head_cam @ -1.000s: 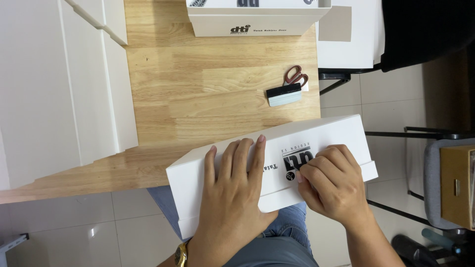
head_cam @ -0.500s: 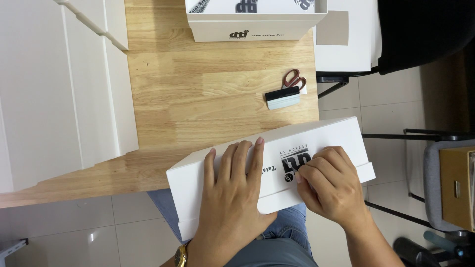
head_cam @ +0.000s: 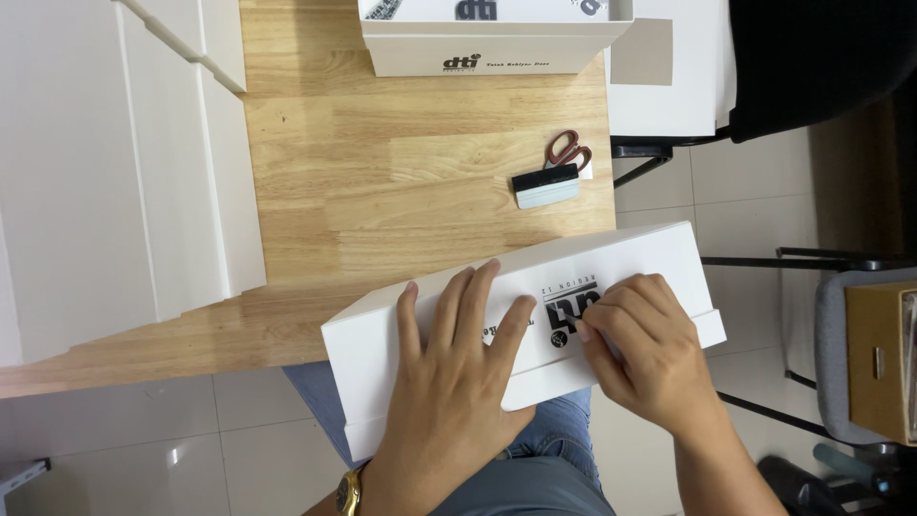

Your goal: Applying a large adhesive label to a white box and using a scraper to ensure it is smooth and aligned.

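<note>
White box (head_cam: 401, 354) lies flat under left hand (head_cam: 458, 382) and right hand (head_cam: 640, 354)

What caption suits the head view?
Both hands, left hand and right hand, press a white box at the wooden table edge.

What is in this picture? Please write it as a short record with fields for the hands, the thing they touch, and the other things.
left hand: left hand lies flat on the white box, fingers spread
right hand: right hand presses its fingertips at the black print on the box
box position: at the near edge of the wooden table, partly over the lap
other things: scissors, scraper, second white box
wrist: gold watch
</note>
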